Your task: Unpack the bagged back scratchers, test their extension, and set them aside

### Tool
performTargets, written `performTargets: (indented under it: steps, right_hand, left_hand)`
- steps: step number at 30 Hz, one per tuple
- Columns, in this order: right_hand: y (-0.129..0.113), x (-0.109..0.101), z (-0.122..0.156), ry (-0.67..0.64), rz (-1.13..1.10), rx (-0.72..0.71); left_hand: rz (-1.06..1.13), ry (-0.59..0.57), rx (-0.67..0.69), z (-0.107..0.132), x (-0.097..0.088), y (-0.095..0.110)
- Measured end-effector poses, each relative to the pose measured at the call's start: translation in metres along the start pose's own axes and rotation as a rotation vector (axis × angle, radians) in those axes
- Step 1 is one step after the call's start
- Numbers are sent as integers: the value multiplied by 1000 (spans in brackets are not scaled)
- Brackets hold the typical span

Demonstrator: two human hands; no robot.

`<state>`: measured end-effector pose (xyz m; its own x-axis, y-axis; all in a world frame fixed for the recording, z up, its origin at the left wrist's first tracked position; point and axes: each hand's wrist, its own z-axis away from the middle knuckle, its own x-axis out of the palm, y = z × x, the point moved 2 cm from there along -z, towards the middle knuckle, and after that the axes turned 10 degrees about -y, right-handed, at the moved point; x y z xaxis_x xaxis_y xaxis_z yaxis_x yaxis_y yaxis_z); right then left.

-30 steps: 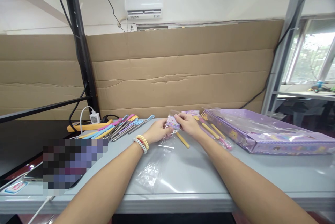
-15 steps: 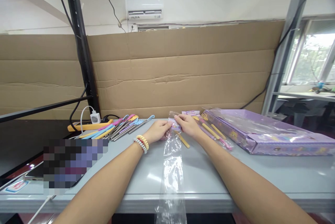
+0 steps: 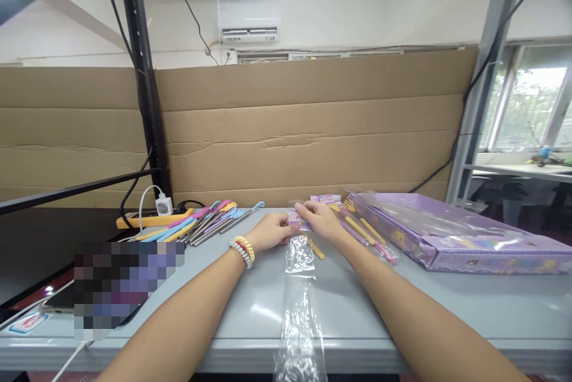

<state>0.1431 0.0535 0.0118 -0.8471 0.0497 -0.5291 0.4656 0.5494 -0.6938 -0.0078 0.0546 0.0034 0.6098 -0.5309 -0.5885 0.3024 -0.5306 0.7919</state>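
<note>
My left hand (image 3: 269, 231), with beaded bracelets on the wrist, pinches a purple printed card (image 3: 298, 220) at the upper end of a long clear plastic bag (image 3: 302, 316). From the other side my right hand (image 3: 319, 220) closes its fingers on the bag's upper end by the card. The bag hangs toward me over the table's front edge. A yellow handle (image 3: 316, 249) lies on the table just beyond the bag; its other end is hidden. Right of my right hand lie yellow-handled forks (image 3: 367, 225) and a pink-and-purple packaged piece (image 3: 385, 251).
At the right sits a purple box (image 3: 447, 239) under clear plastic. A pile of colourful-handled metal utensils (image 3: 210, 224) lies left, near a yellow power strip (image 3: 129, 221) and a white plug (image 3: 164, 204). A blurred-out phone-like item (image 3: 127, 286) is front left. Cardboard (image 3: 313, 132) stands behind.
My view has tilted slightly up. Both hands stay at the upper end of the bag; the left thumb has slid lower on the card, and the bag's hanging part has shifted a little right.
</note>
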Motion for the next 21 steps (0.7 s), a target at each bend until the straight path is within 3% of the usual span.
performTargets:
  steps: [6,15,21]
  right_hand:
    - [-9,-1,5,-74,19,-52]
    - [6,-2,-4,46,-145,143]
    - [12,-6,-6,140,-134,236]
  left_hand:
    - [-21,-2,17,0,0,-1]
    - [-17,5,-19,1,-1,1]
    - [68,3,-7,-1,-1,-2]
